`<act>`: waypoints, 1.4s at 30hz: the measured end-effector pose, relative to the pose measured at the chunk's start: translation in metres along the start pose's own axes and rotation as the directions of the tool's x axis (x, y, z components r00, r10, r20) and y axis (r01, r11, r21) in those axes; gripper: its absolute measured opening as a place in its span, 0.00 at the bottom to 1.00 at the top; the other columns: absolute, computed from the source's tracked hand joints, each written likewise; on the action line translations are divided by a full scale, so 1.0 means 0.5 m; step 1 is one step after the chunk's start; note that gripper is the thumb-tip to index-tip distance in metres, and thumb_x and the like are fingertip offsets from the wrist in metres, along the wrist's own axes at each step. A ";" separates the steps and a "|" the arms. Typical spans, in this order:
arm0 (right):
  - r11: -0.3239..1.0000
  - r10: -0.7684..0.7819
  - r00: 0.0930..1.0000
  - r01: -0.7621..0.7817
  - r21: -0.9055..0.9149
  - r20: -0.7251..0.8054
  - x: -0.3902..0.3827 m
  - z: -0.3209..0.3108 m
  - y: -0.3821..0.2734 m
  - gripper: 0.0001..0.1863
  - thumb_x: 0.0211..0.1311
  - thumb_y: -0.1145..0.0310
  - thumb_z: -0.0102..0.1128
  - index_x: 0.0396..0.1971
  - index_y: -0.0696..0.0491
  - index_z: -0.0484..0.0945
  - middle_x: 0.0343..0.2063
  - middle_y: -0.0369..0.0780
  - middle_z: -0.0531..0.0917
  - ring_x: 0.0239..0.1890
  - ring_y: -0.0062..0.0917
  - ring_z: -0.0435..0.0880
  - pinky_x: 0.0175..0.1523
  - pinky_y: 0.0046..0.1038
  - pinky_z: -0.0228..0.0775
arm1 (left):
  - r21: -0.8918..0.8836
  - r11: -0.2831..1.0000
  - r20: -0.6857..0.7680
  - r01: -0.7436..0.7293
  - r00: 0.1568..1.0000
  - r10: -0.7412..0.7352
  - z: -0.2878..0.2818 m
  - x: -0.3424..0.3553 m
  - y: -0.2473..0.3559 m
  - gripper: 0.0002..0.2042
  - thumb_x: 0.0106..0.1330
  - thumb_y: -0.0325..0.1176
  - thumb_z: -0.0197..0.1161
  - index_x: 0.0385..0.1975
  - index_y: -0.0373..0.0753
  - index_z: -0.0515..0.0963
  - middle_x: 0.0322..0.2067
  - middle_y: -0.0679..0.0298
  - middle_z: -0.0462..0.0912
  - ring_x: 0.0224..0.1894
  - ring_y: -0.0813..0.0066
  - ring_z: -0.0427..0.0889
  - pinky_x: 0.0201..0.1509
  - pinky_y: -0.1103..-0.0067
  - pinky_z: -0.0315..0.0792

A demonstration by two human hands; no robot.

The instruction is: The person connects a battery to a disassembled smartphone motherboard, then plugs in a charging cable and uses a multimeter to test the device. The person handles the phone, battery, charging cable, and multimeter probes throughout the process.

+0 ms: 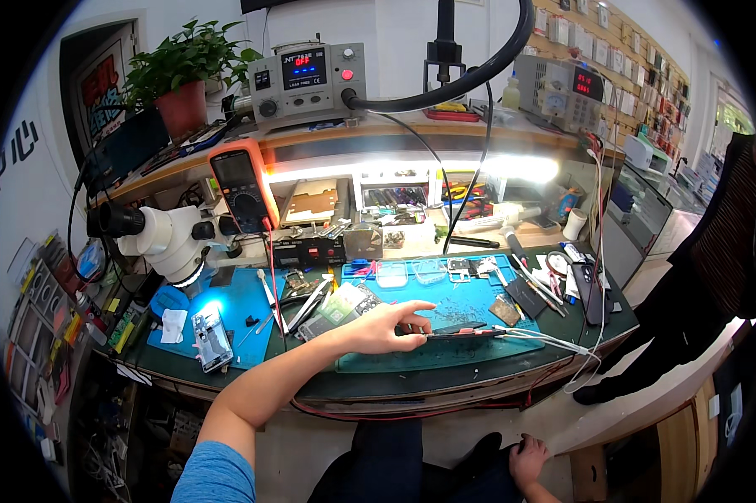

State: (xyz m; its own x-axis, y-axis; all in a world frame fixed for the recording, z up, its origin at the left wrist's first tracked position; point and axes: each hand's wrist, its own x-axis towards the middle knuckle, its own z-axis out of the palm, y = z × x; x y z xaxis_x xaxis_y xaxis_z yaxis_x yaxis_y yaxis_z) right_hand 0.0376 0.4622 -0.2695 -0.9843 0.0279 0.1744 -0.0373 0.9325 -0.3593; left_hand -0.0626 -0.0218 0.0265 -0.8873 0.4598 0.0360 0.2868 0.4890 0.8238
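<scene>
My left hand (392,327) reaches over the blue work mat from the left, thumb and fingers around the left end of a thin dark phone-like device (466,332). Seen nearly edge-on, the device is tilted up from the mat, and white cables (533,335) run from its right end. The index finger is lifted above it. My right hand (529,459) rests low on my knee, away from the bench, with fingers draped and nothing visible in them. Left of my forearm, an opened phone body (213,339) lies on the mat under a bright light.
A white microscope (164,243) stands at the left, beside an orange multimeter (244,189). Tweezers (308,303), small boards and clear trays (392,274) lie behind my hand. A dark phone (590,293) sits at the right. Another person (705,243) stands beyond the bench's right end.
</scene>
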 end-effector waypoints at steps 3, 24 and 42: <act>1.000 -0.004 1.000 0.004 -0.015 -0.011 0.001 -0.006 0.001 0.19 0.60 0.64 0.62 0.51 0.54 0.85 0.46 0.46 0.87 0.55 0.44 0.81 0.65 0.46 0.66 | -0.002 1.000 0.002 -0.012 1.000 0.012 0.000 0.003 0.002 0.35 0.70 0.36 0.65 0.76 0.36 0.63 0.55 0.59 0.88 0.57 0.69 0.84 0.69 0.70 0.73; 0.998 0.019 0.999 -0.016 -0.057 0.049 0.006 -0.033 -0.032 0.19 0.65 0.66 0.60 0.54 0.55 0.83 0.47 0.45 0.87 0.58 0.42 0.80 0.68 0.45 0.67 | -0.038 0.996 0.001 0.074 0.997 -0.074 -0.005 -0.007 0.015 0.34 0.71 0.36 0.63 0.77 0.38 0.64 0.56 0.62 0.86 0.60 0.74 0.81 0.70 0.72 0.70; 0.998 0.031 0.999 -0.029 -0.055 0.028 0.008 -0.033 -0.030 0.18 0.65 0.66 0.60 0.53 0.54 0.84 0.46 0.44 0.88 0.58 0.42 0.81 0.68 0.44 0.66 | 0.001 0.998 -0.015 0.070 0.997 -0.070 0.001 -0.004 0.007 0.34 0.69 0.37 0.60 0.78 0.42 0.64 0.57 0.65 0.86 0.60 0.75 0.81 0.69 0.72 0.71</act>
State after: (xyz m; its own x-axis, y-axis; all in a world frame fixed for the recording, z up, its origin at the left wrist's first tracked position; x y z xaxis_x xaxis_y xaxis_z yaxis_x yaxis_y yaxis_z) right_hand 0.0372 0.4541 -0.2483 -0.9894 0.0463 0.1377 0.0008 0.9495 -0.3136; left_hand -0.0598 -0.0206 0.0294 -0.9105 0.4133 -0.0128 0.2248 0.5208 0.8235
